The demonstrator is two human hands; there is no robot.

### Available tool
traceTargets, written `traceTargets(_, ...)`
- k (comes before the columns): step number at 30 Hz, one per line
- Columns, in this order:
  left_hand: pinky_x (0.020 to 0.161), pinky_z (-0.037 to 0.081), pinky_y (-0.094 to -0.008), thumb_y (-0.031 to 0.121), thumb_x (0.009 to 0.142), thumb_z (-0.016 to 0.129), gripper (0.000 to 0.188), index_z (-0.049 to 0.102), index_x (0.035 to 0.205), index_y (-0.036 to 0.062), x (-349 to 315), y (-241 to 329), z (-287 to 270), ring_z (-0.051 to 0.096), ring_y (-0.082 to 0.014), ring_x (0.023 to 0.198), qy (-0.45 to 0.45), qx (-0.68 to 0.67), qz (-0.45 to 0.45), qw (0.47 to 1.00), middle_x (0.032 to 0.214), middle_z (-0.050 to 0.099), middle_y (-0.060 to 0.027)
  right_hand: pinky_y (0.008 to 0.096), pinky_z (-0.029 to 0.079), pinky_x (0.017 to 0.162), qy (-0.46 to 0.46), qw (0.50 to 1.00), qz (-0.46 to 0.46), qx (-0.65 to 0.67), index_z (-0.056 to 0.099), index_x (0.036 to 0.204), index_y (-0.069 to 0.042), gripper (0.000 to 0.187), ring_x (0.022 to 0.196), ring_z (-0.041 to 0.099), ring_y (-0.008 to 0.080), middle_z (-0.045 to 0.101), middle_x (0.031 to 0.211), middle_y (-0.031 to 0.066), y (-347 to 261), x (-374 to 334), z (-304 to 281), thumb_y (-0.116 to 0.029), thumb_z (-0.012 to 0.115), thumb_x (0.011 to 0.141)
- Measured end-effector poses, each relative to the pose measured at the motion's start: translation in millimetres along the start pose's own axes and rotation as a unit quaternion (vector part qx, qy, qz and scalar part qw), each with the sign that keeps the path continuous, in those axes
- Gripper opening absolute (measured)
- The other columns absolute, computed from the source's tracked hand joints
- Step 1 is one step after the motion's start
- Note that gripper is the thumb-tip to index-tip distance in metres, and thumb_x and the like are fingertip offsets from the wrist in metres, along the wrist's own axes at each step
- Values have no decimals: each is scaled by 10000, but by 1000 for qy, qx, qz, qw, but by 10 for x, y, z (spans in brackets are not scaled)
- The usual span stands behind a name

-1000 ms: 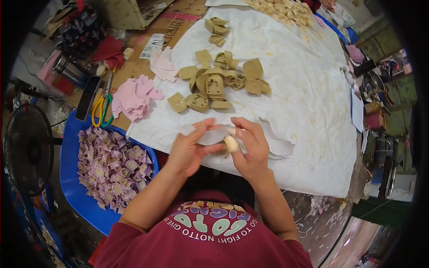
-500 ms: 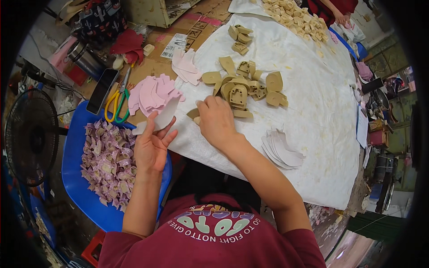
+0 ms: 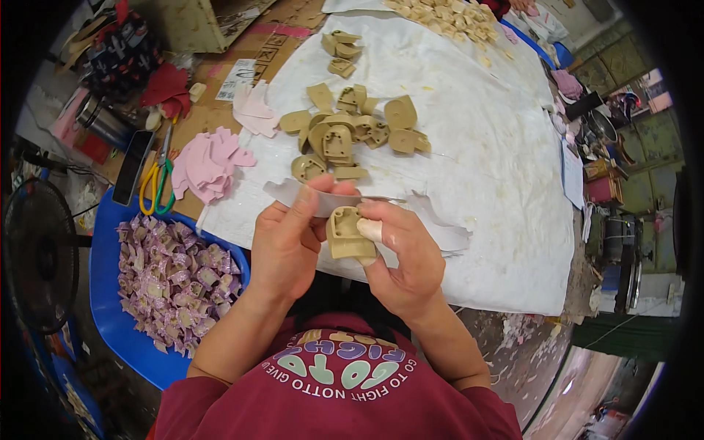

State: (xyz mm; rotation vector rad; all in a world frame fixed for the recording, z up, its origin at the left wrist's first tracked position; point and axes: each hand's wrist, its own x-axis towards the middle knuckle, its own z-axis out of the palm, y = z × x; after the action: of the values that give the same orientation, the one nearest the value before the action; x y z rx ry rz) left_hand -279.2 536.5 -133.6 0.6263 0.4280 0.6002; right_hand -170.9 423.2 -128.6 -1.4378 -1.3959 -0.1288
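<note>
Close in front of my chest, my right hand (image 3: pixel 405 257) grips a tan plastic shoe heel (image 3: pixel 350 248), its hollowed face with holes turned upward. A pale fingertip cover shows on one finger. My left hand (image 3: pixel 286 246) pinches a thin pale grey, curved cover piece (image 3: pixel 330 204) just beyond the heel; whether the two touch I cannot tell. Past my hands, a pile of similar tan heels (image 3: pixel 338 144) lies on the white sheet (image 3: pixel 477 169). A stack of pale cover pieces (image 3: pixel 444 233) sits behind my right hand, partly hidden by it.
At the left, a blue basin (image 3: pixel 105 293) holds many glittery purple covered heels (image 3: pixel 172 282). Pink pieces (image 3: pixel 209 165), scissors (image 3: pixel 158 176) and a phone (image 3: pixel 134 167) lie beside the sheet. A black fan (image 3: pixel 40 257) stands far left. Pale heels (image 3: pixel 447 18) are heaped at the far end.
My right hand has lifted a heel from beside the pile and brought it toward me. My left hand has moved right with the cover piece, so both hands now meet. The view has shifted.
</note>
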Motion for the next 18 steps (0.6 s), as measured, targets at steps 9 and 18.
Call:
traceTargets(9,895,519,-349,273,974,502,374,559,1215,-8,-120,-36,216,632,-224,1045,-60,72,-17,995,1149,633,-182,387,552,777,22,1000,3,0,545,966,13,306,952,651,355,630,1058,216,-46,-90,-205,78,678,698)
traceTargets(18,856,484,-269,180,960,542,313,601,1163,-51,-88,-26,149,622,-137,964,-86,115,43,989,1101,659,-145,403,478,751,1,994,-16,-111,588,909,-18,324,852,613,303,634,968,121,-18,10,-260,16,682,601)
